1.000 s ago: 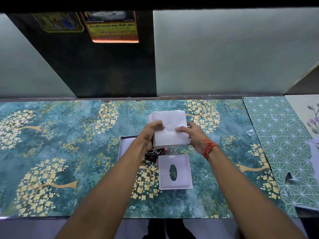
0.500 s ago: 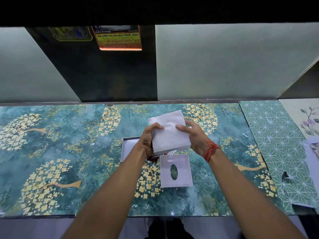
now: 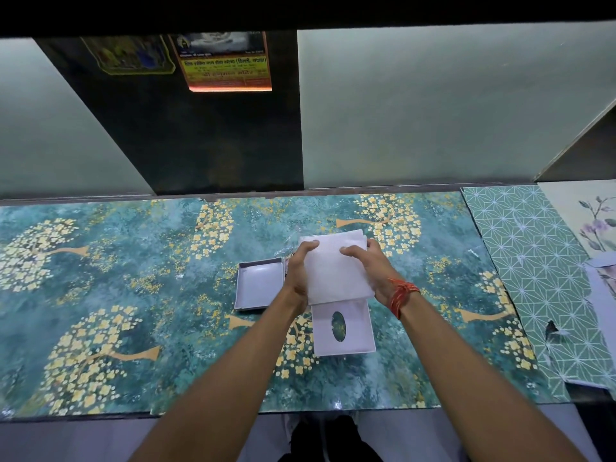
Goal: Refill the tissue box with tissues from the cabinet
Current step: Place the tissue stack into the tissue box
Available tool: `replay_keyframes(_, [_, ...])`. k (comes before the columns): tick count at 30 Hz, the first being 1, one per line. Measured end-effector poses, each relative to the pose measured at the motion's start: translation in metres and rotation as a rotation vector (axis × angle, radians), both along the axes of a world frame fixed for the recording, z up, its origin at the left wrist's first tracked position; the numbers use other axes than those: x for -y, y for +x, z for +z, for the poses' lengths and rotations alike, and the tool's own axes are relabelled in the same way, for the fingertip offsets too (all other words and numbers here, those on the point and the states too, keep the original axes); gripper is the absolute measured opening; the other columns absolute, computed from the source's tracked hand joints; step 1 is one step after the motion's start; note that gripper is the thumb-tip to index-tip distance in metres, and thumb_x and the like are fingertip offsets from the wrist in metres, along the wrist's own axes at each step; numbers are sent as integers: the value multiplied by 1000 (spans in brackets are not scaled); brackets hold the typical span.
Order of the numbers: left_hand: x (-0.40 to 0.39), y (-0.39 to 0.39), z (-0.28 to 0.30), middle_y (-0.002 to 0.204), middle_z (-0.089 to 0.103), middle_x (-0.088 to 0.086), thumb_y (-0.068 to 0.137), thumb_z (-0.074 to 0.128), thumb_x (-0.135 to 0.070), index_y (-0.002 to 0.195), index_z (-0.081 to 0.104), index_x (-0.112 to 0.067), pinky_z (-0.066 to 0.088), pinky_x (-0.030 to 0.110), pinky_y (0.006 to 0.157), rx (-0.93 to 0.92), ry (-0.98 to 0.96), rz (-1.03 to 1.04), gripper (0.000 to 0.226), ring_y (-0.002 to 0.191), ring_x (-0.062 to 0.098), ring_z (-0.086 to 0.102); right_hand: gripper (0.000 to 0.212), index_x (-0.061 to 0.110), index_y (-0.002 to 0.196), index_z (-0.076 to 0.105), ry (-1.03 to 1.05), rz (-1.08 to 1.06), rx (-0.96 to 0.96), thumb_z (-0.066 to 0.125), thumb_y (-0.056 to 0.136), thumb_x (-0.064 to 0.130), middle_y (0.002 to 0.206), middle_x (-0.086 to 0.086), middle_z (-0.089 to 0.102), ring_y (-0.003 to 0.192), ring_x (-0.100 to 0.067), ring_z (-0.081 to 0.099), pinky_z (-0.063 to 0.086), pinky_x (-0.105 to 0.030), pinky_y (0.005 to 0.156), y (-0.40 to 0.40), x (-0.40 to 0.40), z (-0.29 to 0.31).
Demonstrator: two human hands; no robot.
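Note:
I hold a white stack of tissues [image 3: 336, 271] above the counter with both hands. My left hand [image 3: 298, 275] grips its left edge and my right hand [image 3: 373, 270], with a red thread at the wrist, grips its right edge. Just left of my left hand the open white box base [image 3: 258, 285] lies on the counter, showing nothing inside. The white box lid [image 3: 346, 331] with an oval slot lies flat directly below the stack, nearer to me. A scrap of clear plastic wrap [image 3: 290, 243] peeks out behind my left hand.
The counter [image 3: 133, 295] has a teal surface with yellow flower trees. A green geometric sheet [image 3: 533, 261] and floral papers [image 3: 593, 221] cover its right end. Frosted panels and a dark gap with posters [image 3: 223, 61] stand behind. The front edge runs near my body.
The tissue stack has tilted and come down a little toward me, now overlapping the lid's far edge. The dark packet seen under my hands a second ago is hidden.

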State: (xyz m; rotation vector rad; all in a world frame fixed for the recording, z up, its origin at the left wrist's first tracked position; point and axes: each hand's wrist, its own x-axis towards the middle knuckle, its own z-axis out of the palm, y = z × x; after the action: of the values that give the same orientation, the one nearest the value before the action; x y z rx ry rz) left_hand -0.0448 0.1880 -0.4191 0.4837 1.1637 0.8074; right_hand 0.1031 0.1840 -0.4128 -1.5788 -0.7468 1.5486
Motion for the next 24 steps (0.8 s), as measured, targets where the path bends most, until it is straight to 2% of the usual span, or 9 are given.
replay_keyframes(2, [1, -3, -4, 92, 74, 15, 77, 64, -42, 98, 73, -10, 51, 39, 74, -15, -11, 11, 39, 76, 31, 68, 43, 10, 123, 43, 3, -26, 31, 65, 87, 20, 105, -5, 57, 80, -17, 59, 48, -30, 61, 1, 3, -1])
replay_keyframes(4, [1, -3, -6, 106, 71, 23, 59, 74, -40, 110, 71, -4, 50, 44, 79, -51, 9, 14, 63, 87, 35, 66, 41, 7, 122, 48, 27, -49, 52, 66, 86, 16, 107, -9, 60, 80, -19, 60, 48, -30, 61, 1, 6, -4])
replay_keyframes(5, [2, -3, -7, 107, 70, 24, 54, 75, -38, 110, 70, -2, 49, 45, 80, -54, 16, 9, 67, 88, 35, 65, 37, 6, 120, 51, 49, -59, 61, 65, 86, 13, 107, -11, 61, 80, -19, 61, 48, -29, 61, 1, 6, -3])
replay_keyframes(8, [4, -3, -5, 98, 68, 21, 62, 72, -30, 101, 70, -5, 51, 40, 75, -29, 13, -6, 46, 82, 34, 64, 24, 9, 111, 56, 115, -18, 116, 61, 87, 7, 101, -9, 62, 77, -17, 60, 49, -25, 59, -1, 7, 0])
replay_keyframes(11, [4, -4, -12, 83, 72, 14, 83, 59, -25, 91, 70, -8, 51, 34, 68, 45, -17, -30, 22, 68, 29, 67, 25, 10, 113, 54, 166, 57, 188, 59, 88, 4, 92, 1, 58, 75, -10, 56, 48, -14, 54, -3, 6, 3])
replay_keyframes(14, [5, -6, -11, 72, 72, 8, 88, 55, -24, 85, 70, -11, 49, 32, 66, 72, -37, -56, 20, 63, 26, 66, 33, 13, 121, 50, 165, 36, 162, 56, 89, 4, 96, 0, 56, 77, -11, 55, 48, -19, 57, -4, 3, 2])
replay_keyframes(16, [7, -5, -9, 74, 71, 8, 83, 60, -24, 86, 69, -12, 49, 31, 66, 53, -18, -72, 16, 67, 27, 64, 41, 17, 127, 46, 147, -33, 136, 57, 89, 6, 101, 0, 54, 81, -15, 57, 49, -25, 64, -5, 2, -1])
replay_keyframes(19, [5, -4, -7, 78, 71, 11, 71, 65, -28, 90, 69, -10, 50, 32, 67, 33, -43, -58, 27, 69, 29, 64, 49, 18, 134, 43, 108, -134, 129, 59, 88, 9, 116, -8, 52, 93, -25, 57, 50, -33, 75, -7, 4, -8])
replay_keyframes(24, [5, -3, -11, 68, 70, 10, 85, 56, -24, 85, 67, -9, 48, 32, 65, 71, -101, 19, 19, 65, 30, 62, 44, 13, 131, 42, 4, -134, 128, 58, 90, 17, 112, -11, 55, 78, -19, 58, 47, -29, 62, -5, 9, -10])
